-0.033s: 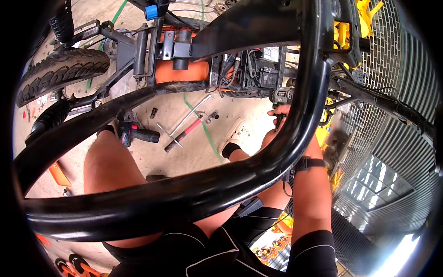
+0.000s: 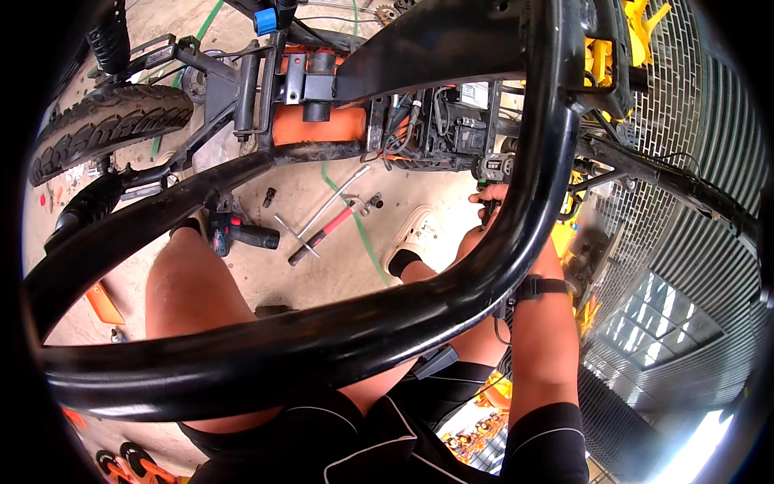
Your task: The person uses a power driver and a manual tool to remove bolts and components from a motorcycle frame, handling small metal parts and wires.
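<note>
My right hand (image 2: 489, 196) is wrapped around the dark handle of a grey-headed cordless impact wrench (image 2: 494, 167). The tool's head is up against the vehicle's underside, beside the dark wiring and control box (image 2: 466, 135). Part of this hand and its wrist pass behind a thick black bent frame tube (image 2: 516, 218), so the grip shows only in part. What the tool's tip touches is hidden. My left hand does not show. The black vehicle frame (image 2: 435, 52) spans the top, with an orange cylinder (image 2: 318, 125) mounted in it.
On the concrete floor lie a T-handle wrench (image 2: 334, 198), a red-handled hammer (image 2: 322, 234), a small black socket (image 2: 269, 196) and a second cordless power tool (image 2: 242, 234) near my left leg. A knobbly tyre (image 2: 113, 125) stands left. Yellow parts (image 2: 597, 60) and a brick wall are at right.
</note>
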The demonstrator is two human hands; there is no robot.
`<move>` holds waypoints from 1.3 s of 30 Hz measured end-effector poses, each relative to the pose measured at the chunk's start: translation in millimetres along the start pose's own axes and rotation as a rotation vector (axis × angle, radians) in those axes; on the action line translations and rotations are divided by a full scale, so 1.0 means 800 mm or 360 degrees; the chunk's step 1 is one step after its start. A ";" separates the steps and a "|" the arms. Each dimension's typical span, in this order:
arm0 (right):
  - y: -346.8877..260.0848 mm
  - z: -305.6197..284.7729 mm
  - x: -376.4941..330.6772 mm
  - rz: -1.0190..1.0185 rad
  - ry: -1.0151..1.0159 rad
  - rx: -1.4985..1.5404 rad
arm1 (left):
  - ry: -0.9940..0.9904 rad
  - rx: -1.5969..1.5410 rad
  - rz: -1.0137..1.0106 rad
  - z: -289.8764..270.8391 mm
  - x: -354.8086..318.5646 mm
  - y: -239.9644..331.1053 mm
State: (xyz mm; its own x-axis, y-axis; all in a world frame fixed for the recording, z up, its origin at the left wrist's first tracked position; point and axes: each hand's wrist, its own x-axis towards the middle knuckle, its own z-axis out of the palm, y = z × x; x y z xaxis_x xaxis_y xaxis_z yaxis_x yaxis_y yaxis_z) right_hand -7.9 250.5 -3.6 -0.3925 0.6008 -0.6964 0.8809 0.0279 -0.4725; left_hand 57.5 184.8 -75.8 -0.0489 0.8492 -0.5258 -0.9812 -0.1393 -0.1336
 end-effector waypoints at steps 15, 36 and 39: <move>0.025 0.006 0.000 0.0018 0.0033 0.0234 | 0.0115 0.0214 -0.0085 -0.015 -0.016 0.013; 0.060 -0.020 0.055 0.0383 0.0008 0.0318 | 0.0117 0.0398 0.0033 -0.026 0.016 -0.010; 0.066 -0.022 0.050 0.0350 0.0031 0.0319 | 0.0056 0.0237 0.0064 -0.026 0.006 -0.010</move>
State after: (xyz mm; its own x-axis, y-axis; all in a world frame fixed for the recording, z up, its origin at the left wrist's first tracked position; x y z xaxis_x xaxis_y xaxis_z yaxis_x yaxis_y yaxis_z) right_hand 27.6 289.9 -46.7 -0.1913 0.5901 -0.7843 0.8737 -0.2617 -0.4100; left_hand 68.8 179.4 -95.0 -0.0849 0.8258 -0.5575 -0.9955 -0.0934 0.0131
